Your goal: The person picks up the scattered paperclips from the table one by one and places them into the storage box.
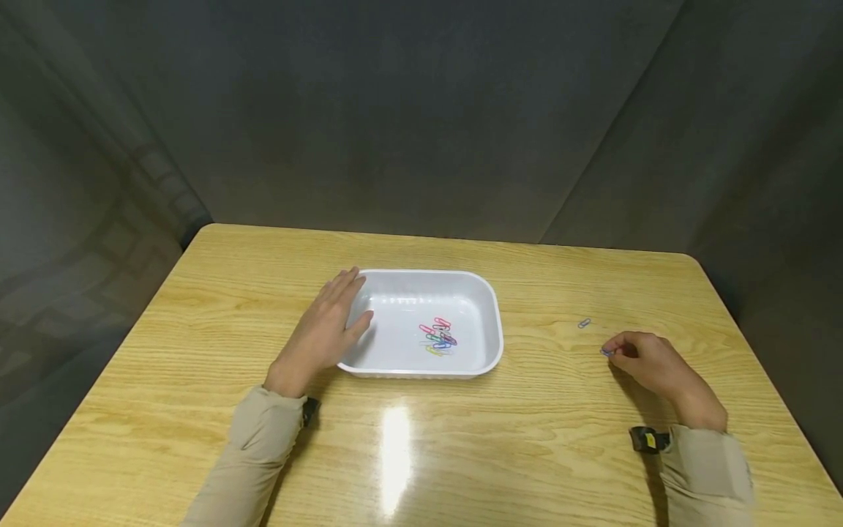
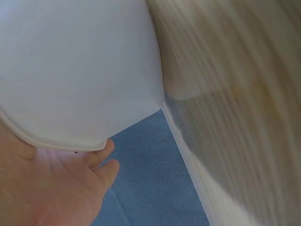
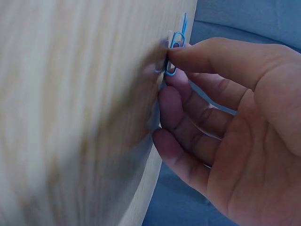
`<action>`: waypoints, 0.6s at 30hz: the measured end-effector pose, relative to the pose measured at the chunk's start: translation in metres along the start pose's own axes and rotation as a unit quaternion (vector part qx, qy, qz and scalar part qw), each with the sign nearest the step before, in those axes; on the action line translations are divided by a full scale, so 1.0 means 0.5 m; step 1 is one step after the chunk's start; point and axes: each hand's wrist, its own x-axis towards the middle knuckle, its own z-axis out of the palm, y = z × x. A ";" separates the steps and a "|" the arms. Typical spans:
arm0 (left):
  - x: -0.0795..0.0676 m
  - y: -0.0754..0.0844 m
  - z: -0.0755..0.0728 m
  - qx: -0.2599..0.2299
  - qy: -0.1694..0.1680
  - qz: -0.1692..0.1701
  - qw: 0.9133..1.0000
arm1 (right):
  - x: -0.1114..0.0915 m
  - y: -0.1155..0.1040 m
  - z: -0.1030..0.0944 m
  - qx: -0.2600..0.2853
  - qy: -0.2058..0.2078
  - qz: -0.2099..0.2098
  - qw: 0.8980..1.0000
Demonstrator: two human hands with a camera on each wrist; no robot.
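Observation:
At the tray's left end, my left hand (image 1: 320,331) rests on the rim with its fingers extended and the thumb over the inside. The white plastic tray (image 1: 388,338) holds a small heap of coloured paper clips (image 1: 438,337), pink, green, blue and yellow among them. To the right of the tray, my right hand (image 1: 655,364) pinches a blue paper clip (image 3: 171,73) between thumb and forefinger, low over the table. Its other fingers are bent near the tabletop. A second blue paper clip (image 1: 584,323) lies on the table, just beyond those fingertips.
The light wood table (image 1: 514,432) has rounded far corners. Dark grey cloth (image 1: 408,124) hangs behind it and along both sides. A bright reflection shows on the tabletop in front of the tray. Both wrists wear dark bands below beige sleeves.

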 end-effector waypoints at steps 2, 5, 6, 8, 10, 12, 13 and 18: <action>0.000 0.000 -0.001 -0.001 -0.002 -0.002 1.000 | 0.000 0.000 0.000 0.000 -0.001 -0.004 1.000; -0.001 0.001 -0.002 -0.002 -0.003 -0.004 1.000 | -0.001 0.000 -0.001 -0.001 0.001 -0.013 1.000; -0.001 0.001 -0.002 -0.003 -0.004 -0.005 1.000 | -0.001 0.000 -0.002 -0.002 0.003 -0.017 1.000; -0.001 0.001 -0.001 -0.003 -0.005 -0.006 1.000 | -0.001 -0.001 -0.005 -0.001 0.011 -0.025 1.000; -0.001 0.001 -0.001 -0.002 -0.004 -0.004 1.000 | -0.001 -0.003 -0.007 0.001 0.022 -0.031 0.999; 0.000 0.000 0.000 0.000 -0.003 -0.002 1.000 | 0.000 -0.004 -0.008 0.005 0.033 -0.037 0.999; 0.000 0.000 0.000 0.001 -0.002 -0.001 1.000 | 0.000 -0.005 -0.008 0.007 0.039 -0.039 0.998; 0.001 0.000 0.000 0.001 -0.003 0.001 1.000 | -0.001 -0.008 -0.006 0.010 0.062 -0.054 0.997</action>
